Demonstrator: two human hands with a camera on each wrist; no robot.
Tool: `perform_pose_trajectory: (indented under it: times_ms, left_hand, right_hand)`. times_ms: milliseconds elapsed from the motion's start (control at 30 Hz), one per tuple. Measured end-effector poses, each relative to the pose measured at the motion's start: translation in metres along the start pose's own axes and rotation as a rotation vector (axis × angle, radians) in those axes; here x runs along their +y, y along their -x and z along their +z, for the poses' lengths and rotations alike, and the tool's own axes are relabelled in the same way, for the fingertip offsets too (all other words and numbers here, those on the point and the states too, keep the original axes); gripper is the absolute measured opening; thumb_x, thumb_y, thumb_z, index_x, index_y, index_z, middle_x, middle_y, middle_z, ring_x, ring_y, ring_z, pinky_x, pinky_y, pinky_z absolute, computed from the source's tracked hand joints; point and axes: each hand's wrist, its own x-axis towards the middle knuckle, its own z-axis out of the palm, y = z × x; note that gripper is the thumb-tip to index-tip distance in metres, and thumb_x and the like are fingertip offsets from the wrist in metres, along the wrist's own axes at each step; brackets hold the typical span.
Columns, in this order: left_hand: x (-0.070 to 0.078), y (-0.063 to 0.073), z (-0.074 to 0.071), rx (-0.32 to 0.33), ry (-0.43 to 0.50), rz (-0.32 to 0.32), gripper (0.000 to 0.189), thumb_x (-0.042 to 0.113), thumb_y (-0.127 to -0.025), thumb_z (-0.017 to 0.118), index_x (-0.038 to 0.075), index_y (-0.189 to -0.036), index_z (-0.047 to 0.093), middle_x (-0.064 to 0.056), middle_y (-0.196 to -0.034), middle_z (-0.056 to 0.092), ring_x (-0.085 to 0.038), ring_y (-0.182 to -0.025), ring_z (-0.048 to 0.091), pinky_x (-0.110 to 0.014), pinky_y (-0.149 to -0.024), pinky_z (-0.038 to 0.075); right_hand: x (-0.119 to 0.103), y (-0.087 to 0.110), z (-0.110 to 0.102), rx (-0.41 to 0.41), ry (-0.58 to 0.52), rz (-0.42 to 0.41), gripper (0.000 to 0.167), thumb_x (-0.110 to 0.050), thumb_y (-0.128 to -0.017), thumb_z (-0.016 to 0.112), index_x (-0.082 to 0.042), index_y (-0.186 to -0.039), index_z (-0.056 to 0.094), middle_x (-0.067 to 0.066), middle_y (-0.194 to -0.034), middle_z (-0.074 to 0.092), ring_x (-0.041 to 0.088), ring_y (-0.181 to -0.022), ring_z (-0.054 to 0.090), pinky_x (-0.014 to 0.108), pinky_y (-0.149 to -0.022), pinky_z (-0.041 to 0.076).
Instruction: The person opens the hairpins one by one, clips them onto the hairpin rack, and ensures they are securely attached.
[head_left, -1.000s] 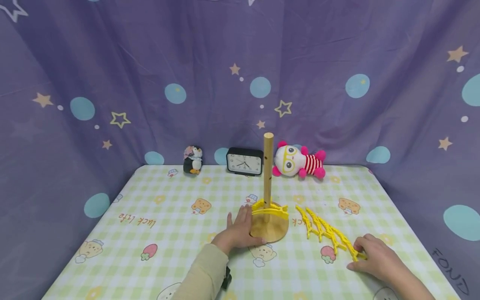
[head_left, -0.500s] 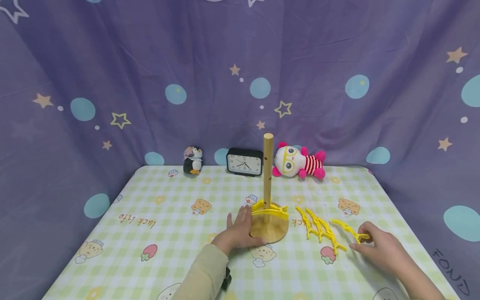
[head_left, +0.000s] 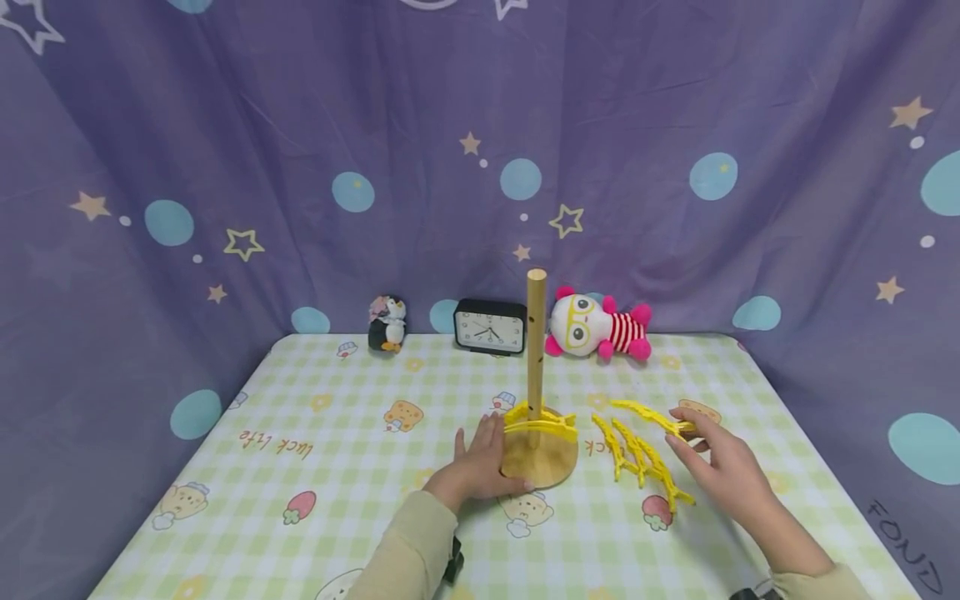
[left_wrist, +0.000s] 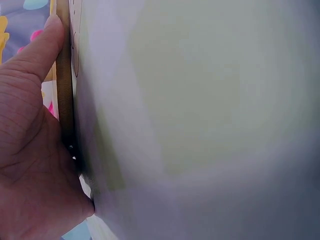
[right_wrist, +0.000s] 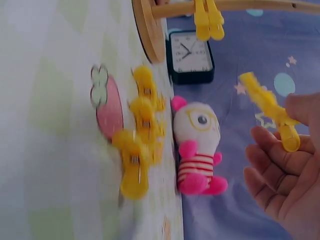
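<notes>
A wooden stand has a round base [head_left: 551, 468] and an upright post [head_left: 536, 358]. Low on the post, two yellow hair clips [head_left: 555, 428] are clamped. My left hand [head_left: 474, 468] rests against the base's left side, fingers straight, thumb along its front edge; that thumb [left_wrist: 42, 50] lies on the rim in the left wrist view. My right hand [head_left: 716, 462] pinches another yellow hair clip [right_wrist: 267, 102] by its handle end, raised above the table and pointing towards the stand. Three more yellow clips [right_wrist: 135, 170] lie side by side below it on the tablecloth.
Along the back of the table stand a penguin figure [head_left: 387, 323], a black clock [head_left: 491, 327] and a pink-and-white plush toy [head_left: 600, 325]. A checked cloth [head_left: 337, 467] covers the table; a purple curtain [head_left: 435, 100] hangs behind and at both sides.
My right hand has picked the rightmost clip off the row, lifted it and carried it left and towards the back. The left hand and the stand have stayed put.
</notes>
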Motion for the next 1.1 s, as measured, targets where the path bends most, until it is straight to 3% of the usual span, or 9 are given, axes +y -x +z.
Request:
perform_pose_trajectory:
  times_ms: [167, 300, 633, 867, 1100]
  left_hand:
    - [-0.002, -0.002, 0.002, 0.013, 0.002, 0.004, 0.118, 0.066, -0.078, 0.067, 0.007, -0.157, 0.002, -0.009, -0.163, -0.006, -0.023, -0.149, -0.009, -0.054, -0.113, -0.014]
    - [-0.002, -0.003, 0.003, 0.014, -0.001, 0.004, 0.117, 0.065, -0.079, 0.067, 0.006, -0.157, 0.003, -0.009, -0.163, -0.005, -0.024, -0.149, -0.009, -0.054, -0.114, -0.013]
    - [0.000, -0.001, 0.001, 0.002, 0.001, 0.000, 0.117, 0.066, -0.079, 0.066, 0.008, -0.157, 0.000, -0.007, -0.163, -0.007, -0.022, -0.148, -0.010, -0.053, -0.114, -0.014]
    - [-0.001, -0.001, 0.001, 0.010, 0.010, 0.005, 0.117, 0.065, -0.079, 0.067, 0.007, -0.157, 0.001, -0.008, -0.163, -0.006, -0.023, -0.149, -0.010, -0.053, -0.113, -0.015]
    - [-0.002, -0.002, 0.002, 0.008, 0.007, -0.003, 0.118, 0.066, -0.078, 0.067, 0.006, -0.157, 0.002, -0.009, -0.163, -0.006, -0.023, -0.149, -0.009, -0.053, -0.114, -0.015]
  right_hand:
    - [-0.010, -0.009, 0.014, -0.017, -0.006, -0.066, 0.033, -0.011, -0.096, 0.062, -0.004, -0.128, 0.056, 0.014, -0.114, 0.066, 0.030, -0.093, 0.065, 0.046, -0.071, 0.054]
    - [-0.017, -0.019, 0.024, -0.054, 0.000, -0.067, 0.030, -0.008, -0.096, 0.061, -0.004, -0.125, 0.057, 0.014, -0.111, 0.066, 0.032, -0.095, 0.064, 0.051, -0.075, 0.053]
    - [-0.035, -0.039, 0.051, -0.032, 0.046, -0.152, 0.024, -0.011, -0.093, 0.065, -0.003, -0.116, 0.064, 0.008, -0.100, 0.068, 0.023, -0.088, 0.064, 0.046, -0.075, 0.053]
    - [-0.047, -0.050, 0.071, 0.020, 0.042, -0.246, 0.023, -0.011, -0.088, 0.070, -0.003, -0.110, 0.068, 0.007, -0.097, 0.070, 0.024, -0.087, 0.065, 0.044, -0.075, 0.054]
    - [-0.056, -0.060, 0.085, 0.001, 0.041, -0.275, 0.026, -0.013, -0.086, 0.073, -0.004, -0.111, 0.070, 0.008, -0.099, 0.071, 0.025, -0.092, 0.065, 0.044, -0.077, 0.055]
